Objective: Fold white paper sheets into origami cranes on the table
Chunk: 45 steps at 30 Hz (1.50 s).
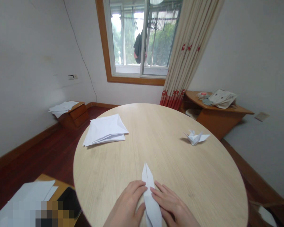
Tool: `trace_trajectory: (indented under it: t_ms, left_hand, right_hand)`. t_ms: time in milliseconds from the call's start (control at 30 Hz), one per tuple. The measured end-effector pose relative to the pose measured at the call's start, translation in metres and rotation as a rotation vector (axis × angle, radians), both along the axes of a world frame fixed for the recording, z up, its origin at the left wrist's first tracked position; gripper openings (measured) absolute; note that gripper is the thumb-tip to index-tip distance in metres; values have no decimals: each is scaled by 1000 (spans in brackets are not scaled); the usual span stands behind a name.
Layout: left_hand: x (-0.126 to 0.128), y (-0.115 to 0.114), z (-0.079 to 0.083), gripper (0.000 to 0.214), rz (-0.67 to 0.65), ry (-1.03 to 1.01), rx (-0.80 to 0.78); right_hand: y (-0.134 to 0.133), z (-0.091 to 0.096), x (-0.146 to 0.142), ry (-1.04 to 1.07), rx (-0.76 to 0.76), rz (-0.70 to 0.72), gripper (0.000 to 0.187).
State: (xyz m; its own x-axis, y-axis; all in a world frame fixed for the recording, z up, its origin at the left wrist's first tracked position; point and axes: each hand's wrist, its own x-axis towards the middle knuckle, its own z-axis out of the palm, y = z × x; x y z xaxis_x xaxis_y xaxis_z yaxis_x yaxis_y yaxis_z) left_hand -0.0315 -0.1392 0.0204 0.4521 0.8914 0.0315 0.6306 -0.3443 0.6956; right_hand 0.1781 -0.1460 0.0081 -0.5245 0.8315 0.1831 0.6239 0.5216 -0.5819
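Observation:
A long, narrow piece of white folded paper [151, 203] lies lengthwise at the near side of the round table, its pointed tip facing away from me. A seam runs down from that tip. My left hand [130, 201] grips the paper's left edge, fingertips on top and thumb low against the side. From the right, my right hand [172, 203] holds the opposite edge, with one fingertip on the upper face and other fingers alongside. The near end of the paper runs out of the picture. Further right on the table stands a folded white paper crane [196, 137].
A stack of white paper sheets [106, 129] lies at the table's left. Around the pale round table [156, 116] are a low wooden cabinet [79, 115], a corner desk [221, 118] with a bag, and a side surface with papers [30, 195] and a dark phone-like object [69, 200].

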Motion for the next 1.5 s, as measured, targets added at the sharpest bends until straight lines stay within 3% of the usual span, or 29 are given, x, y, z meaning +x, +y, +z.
trace_trajectory:
  t_ms: [267,633,900,1000,1133,1267,1500]
  left_hand:
    - [7,0,-2,37,38,4,92]
    - [16,6,-2,15,163,40,59]
    - [20,10,-14,34,259,-31,53]
    - [21,10,-14,38,264,5,80]
    - [22,9,-7,25,222,81,111]
    - [21,11,0,18,175,140,119]
    - [16,14,9,17,112,221,78]
  right_hand:
    - [4,2,-10,47,52,-68,38]
    - [5,-4,-28,187,73,-239,24]
    - [7,-20,-33,151,191,-356,37]
    - [7,-32,-31,65,222,-315,38]
    - [7,-41,-24,-41,264,-199,57]
    - [9,-39,-19,-128,290,-124,72]
    - [12,-34,-16,-143,250,-97,71]
